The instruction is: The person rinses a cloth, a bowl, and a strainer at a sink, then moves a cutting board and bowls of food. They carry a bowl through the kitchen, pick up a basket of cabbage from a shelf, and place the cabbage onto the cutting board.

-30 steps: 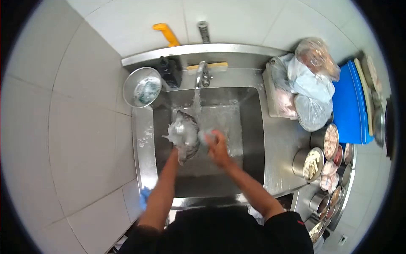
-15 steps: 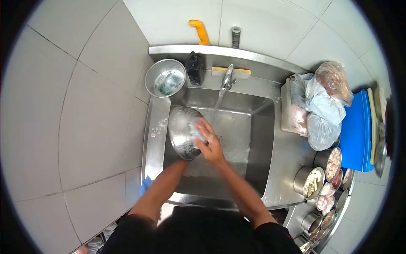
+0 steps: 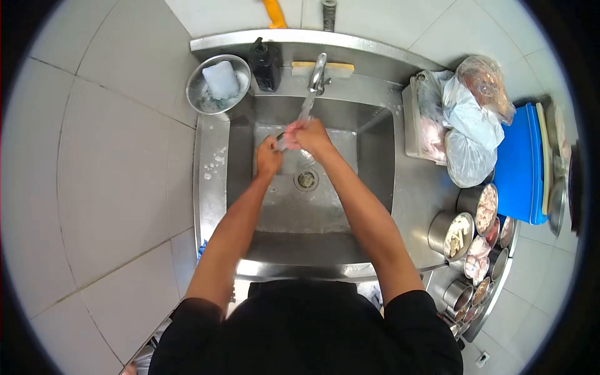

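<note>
My left hand is closed at the left side of a shiny metal bowl, whose outline is mostly lost in blur and behind the hands. Close against it on the right, beneath the running water, is my right hand; motion smears its fingers. Above both hands, the tap pours a stream onto the right hand. On the left ledge, a round metal basin holds suds and a white sponge.
The steel sink has a drain. A black pump bottle and a yellow strip stand behind it. To the right are bagged food, a blue board and several food pots.
Both hands have moved up under the tap, and the bowl has turned from its broad, tilted position. A white sponge now sits in the basin. The whole view has shifted slightly.
</note>
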### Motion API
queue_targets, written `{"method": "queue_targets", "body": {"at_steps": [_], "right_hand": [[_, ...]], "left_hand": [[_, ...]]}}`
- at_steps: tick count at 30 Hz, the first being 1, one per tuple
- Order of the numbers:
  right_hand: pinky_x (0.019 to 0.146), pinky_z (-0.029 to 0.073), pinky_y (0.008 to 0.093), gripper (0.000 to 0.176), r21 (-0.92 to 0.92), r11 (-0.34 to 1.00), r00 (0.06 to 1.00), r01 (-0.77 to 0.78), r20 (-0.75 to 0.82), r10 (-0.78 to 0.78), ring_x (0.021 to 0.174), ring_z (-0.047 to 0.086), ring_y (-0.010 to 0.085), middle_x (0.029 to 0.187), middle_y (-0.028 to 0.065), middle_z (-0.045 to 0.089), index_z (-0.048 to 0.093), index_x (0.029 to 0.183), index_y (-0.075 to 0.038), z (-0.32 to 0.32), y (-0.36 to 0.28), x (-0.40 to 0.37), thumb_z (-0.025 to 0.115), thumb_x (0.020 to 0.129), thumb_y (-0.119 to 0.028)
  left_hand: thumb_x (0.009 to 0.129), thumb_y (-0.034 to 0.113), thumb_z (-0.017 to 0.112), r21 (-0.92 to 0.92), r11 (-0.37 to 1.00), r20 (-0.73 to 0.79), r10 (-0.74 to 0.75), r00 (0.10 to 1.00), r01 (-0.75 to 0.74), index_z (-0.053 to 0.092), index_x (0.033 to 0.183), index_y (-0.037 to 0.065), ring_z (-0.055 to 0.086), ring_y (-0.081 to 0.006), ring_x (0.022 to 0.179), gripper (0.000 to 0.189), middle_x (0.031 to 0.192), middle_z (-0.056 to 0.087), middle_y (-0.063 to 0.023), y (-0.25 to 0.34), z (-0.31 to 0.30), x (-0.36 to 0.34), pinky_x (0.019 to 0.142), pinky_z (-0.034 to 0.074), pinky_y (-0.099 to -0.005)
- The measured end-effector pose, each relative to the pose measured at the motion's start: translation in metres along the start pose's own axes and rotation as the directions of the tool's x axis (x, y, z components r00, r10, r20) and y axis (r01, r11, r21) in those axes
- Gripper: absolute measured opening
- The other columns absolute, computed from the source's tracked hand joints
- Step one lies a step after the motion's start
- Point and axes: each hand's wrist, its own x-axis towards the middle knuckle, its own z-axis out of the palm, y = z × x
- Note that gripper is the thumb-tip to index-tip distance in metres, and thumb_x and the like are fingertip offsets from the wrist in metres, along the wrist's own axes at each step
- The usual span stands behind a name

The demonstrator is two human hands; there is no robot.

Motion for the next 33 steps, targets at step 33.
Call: {"method": "queue_targets", "body": {"at_steps": [33], "right_hand": [[0.080, 0.046, 0.0427, 0.041, -0.562, 0.776, 0.955, -0.286, -0.235, 0.182, 0.093, 0.058, 0.0352, 0.102, 0.0207, 0.059, 0.059, 0.109, -0.007, -0.075, 0.431, 0.069, 0.064, 0.071, -0.022]], "left_hand": [[0.060, -0.015, 0.053, 0.288, 0.933, 0.556, 0.019, 0.831, -0.214, 0.041, 0.066, 0.000, 0.056, -0.0362, 0.104, 0.020, 0.097, 0.059, -0.0244, 0.066, 0.062, 0.074, 0.074, 0.045, -0.0405]]}}
